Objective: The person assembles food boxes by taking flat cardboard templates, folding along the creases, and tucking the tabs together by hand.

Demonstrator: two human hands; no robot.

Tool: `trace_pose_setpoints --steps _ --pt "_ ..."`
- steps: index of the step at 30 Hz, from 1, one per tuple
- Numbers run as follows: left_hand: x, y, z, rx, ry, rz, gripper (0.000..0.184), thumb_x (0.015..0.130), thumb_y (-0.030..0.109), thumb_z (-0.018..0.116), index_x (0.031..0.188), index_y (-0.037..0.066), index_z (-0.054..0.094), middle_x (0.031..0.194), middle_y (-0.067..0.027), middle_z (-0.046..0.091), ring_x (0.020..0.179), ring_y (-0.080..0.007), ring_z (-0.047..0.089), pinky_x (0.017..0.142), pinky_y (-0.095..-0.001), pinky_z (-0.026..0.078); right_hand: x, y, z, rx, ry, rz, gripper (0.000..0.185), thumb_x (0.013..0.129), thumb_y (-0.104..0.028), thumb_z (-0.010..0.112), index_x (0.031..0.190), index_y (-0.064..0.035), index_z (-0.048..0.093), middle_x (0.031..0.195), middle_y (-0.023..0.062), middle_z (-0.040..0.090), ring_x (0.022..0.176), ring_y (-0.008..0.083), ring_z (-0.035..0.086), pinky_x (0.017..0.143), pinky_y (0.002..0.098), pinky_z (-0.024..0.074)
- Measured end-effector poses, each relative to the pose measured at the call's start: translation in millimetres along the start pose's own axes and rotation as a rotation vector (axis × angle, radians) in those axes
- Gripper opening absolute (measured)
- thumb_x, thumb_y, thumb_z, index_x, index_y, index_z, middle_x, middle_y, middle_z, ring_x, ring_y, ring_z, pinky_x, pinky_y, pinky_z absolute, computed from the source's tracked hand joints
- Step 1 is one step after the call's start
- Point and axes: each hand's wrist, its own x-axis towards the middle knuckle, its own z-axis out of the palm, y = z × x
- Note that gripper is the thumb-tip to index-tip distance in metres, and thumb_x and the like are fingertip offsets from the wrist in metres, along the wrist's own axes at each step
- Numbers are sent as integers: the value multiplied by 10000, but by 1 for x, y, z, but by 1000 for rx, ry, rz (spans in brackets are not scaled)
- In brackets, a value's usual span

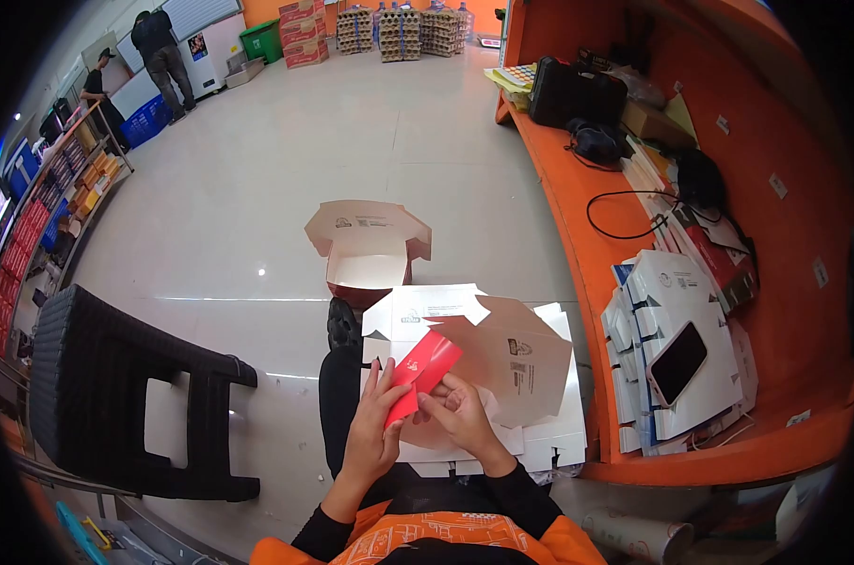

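Note:
A flat red packet [424, 372] with a small pale mark is held over my lap, tilted up to the right. My left hand [372, 424] grips its left edge, fingers closed on it. My right hand [462, 414] pinches its lower right side. Beneath both hands lie white cardboard sheets [554, 428]. An opened box [521, 363] with a printed flap rests on them, just right of the packet; its lower part is partly hidden by my hands. Another open box [370, 268], white inside, stands on the floor ahead with its lid raised.
A black stool [135, 395] is at the left. On the right, an orange shelf [563, 202] holds stacked flat cardboard, a phone [677, 363], a cable and black bags. Shelving [46, 217] runs along the far left. Two people stand at the back left.

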Motion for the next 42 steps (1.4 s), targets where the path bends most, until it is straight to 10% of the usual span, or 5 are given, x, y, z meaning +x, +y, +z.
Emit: trace_pose_setpoints --steps 12,21,28,42 --pt "6 14 -4 311 -124 -96 509 902 163 472 1392 73 366 1451 -187 292 1310 -433 290 1063 -510 254 -11 -4 25 -245 135 -137 252 884 5 536 1130 57 537 860 93 650 757 111 633 610 219 502" --pt "22 11 -25 -399 -185 -421 771 669 201 782 1303 -34 411 1068 -174 602 922 -187 627 735 -300 526 -19 -36 11 -427 -125 -83 293 919 -70 478 1181 50 532 996 97 633 856 143 609 785 291 473" --pt "23 26 -15 19 -25 -295 798 638 148 759 1330 1 390 1059 -197 620 908 -283 653 782 -328 517 -27 -68 21 -126 312 -293 309 891 -199 580 1080 42 534 957 108 578 856 175 597 788 288 457" --pt "19 36 -16 100 -32 -263 837 630 131 750 1368 44 364 1138 -204 589 933 -309 645 770 -339 529 -9 -51 10 -326 334 -215 156 845 -10 624 937 -10 498 923 69 589 835 116 588 787 256 492"
